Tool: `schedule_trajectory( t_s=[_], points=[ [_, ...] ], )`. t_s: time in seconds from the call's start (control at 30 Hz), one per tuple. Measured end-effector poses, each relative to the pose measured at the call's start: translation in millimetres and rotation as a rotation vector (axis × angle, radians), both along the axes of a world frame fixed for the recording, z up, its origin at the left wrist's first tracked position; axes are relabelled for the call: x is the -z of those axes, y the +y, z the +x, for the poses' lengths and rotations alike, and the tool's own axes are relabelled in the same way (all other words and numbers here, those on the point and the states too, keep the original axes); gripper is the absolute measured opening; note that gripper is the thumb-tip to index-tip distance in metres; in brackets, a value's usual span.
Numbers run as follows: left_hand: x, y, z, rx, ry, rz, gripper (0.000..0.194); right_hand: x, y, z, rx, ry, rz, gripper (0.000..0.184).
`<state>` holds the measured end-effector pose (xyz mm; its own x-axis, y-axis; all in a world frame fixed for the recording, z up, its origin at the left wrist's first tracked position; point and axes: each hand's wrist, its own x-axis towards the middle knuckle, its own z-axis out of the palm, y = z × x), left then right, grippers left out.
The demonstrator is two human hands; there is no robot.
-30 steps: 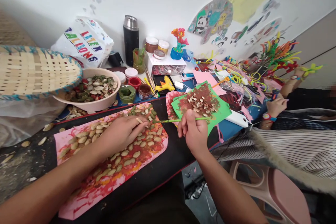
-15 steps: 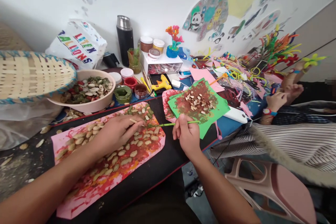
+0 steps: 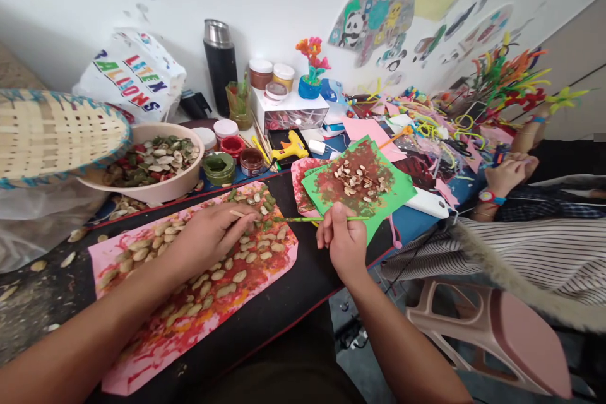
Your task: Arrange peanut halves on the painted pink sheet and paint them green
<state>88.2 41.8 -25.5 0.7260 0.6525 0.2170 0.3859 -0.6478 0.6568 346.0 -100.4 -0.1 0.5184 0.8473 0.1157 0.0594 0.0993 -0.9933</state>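
My right hand [image 3: 348, 240] is closed on a slim green paintbrush [image 3: 307, 219], held nearly level. Its green-smeared tip lies by the fingertips of my left hand [image 3: 215, 230]. That left hand is pinched shut over a pink paint-smeared sheet [image 3: 118, 379], with a thin wooden stick [image 3: 238, 214] between its fingers. Whether it also grips a peanut shell is hidden. Plain peanut shells [image 3: 226, 290] cover much of the sheet, and green-painted shells [image 3: 269, 202] sit at its far edge. An open jar of green paint [image 3: 218, 168] stands beyond.
A green sheet with shell pieces [image 3: 310, 186] lies to the right. Behind stand a red paint jar [image 3: 233, 146], a yellow glue gun [image 3: 291, 146] and a black flask [image 3: 220, 69]. A bowl of shells [image 3: 184, 177] is at left; another person's hands [image 3: 506, 173] are at right.
The paintbrush has become more level, and my right hand has shifted slightly. My left hand stays over the sheet in its pinch. The other person's hands have come closer together.
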Motion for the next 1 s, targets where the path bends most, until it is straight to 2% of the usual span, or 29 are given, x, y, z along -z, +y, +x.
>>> schedule_trajectory(
  t_s=[0.27, 0.47, 1.0],
  points=[
    [-0.3, 0.7, -0.8, -0.002, 0.027, -0.019, 0.082, 3.0, 0.3, -1.7, 0.022, -0.014, -0.028, 0.086],
    [-0.1, 0.1, 0.1, -0.011, 0.027, -0.017, 0.086, 1.7, 2.3, -5.5, -0.032, 0.009, -0.033, 0.084],
    [1.8, 1.3, -0.6, -0.021, 0.026, -0.023, 0.079, 6.5, -0.9, -2.6, 0.02, -0.006, -0.033, 0.084]
  ],
)
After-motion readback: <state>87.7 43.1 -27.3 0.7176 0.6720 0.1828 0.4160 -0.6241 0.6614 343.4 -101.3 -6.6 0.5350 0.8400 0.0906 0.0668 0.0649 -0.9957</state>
